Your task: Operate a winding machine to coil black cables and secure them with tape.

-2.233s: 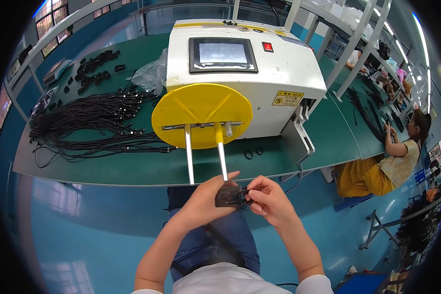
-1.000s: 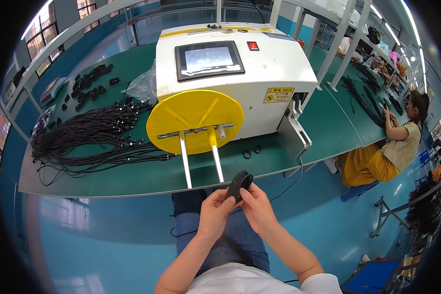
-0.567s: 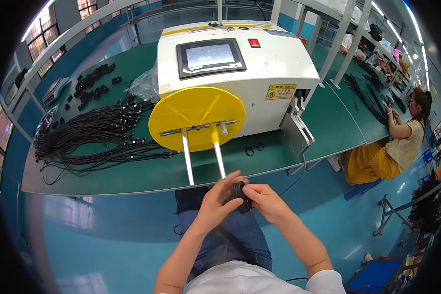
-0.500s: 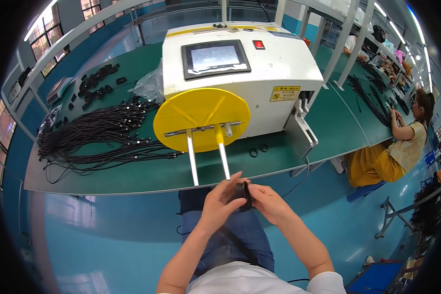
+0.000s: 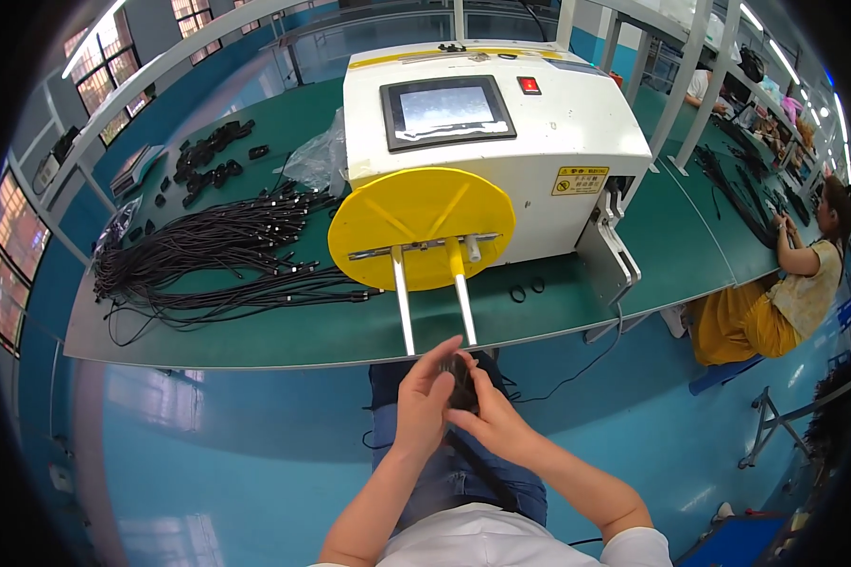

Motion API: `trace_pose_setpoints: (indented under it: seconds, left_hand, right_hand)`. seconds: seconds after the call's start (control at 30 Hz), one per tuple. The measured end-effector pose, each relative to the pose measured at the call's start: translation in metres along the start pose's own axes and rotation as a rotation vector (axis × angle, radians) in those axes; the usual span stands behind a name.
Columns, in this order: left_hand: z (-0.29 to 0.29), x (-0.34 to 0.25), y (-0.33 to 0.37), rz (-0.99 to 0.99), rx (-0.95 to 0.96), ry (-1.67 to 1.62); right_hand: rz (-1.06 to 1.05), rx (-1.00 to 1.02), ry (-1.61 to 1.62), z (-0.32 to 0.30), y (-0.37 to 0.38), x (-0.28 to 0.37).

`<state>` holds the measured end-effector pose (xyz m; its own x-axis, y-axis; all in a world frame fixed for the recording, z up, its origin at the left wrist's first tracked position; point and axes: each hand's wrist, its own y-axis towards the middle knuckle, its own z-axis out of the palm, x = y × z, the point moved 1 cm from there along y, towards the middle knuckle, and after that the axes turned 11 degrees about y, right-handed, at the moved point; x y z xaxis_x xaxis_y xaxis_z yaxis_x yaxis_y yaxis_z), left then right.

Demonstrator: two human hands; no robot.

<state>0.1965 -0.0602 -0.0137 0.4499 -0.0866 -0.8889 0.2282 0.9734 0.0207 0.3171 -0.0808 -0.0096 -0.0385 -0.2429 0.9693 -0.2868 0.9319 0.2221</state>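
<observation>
In front of my waist, just off the near table edge, both hands are closed around a small black coil of cable [image 5: 460, 383]. My left hand [image 5: 423, 402] wraps it from the left, fingers pointing up. From the right, my right hand [image 5: 497, 421] grips it with the thumb low. Fingers and blur cover much of the coil. Beyond my hands stands a white machine [image 5: 539, 142] with a yellow disc [image 5: 388, 213]. Two metal prongs [image 5: 403, 302] stick out from the disc toward me, with nothing wound on them.
Left on the green table [image 5: 255, 340] lies a heap of black cables [image 5: 199, 246], with black coils [image 5: 213, 151] behind. Two small black rings [image 5: 518, 294] lie below the machine, beside a metal bracket [image 5: 615, 255]. A seated co-worker [image 5: 804, 283] handles cables at the right.
My right hand has shifted its grip, its thumb now lower and its fingers further around the coil. The whole view has swung slightly, so the table and machine appear further right.
</observation>
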Motion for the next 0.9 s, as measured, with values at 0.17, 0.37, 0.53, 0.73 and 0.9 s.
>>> trace_pose_setpoints:
  seconds: [0.17,0.37,0.53,0.73,0.9]
  left_hand:
    - [-0.009,0.003,-0.008,0.062,0.076,0.123]
    - [-0.032,-0.012,-0.014,-0.089,0.194,0.149]
    - [-0.061,-0.006,-0.007,-0.007,0.129,-0.600]
    - [-0.087,-0.016,-0.002,0.020,-0.052,-0.572]
    - [-0.094,-0.029,-0.001,0.031,-0.264,-0.132]
  right_hand:
    - [0.198,-0.051,0.052,0.006,-0.002,0.006]
    - [0.237,0.126,-0.011,0.004,0.006,0.017]
    - [0.345,0.209,0.317,0.003,0.016,0.024]
    - [0.416,0.088,0.427,-0.011,0.020,0.004]
    - [0.425,0.146,0.436,-0.019,0.023,-0.016]
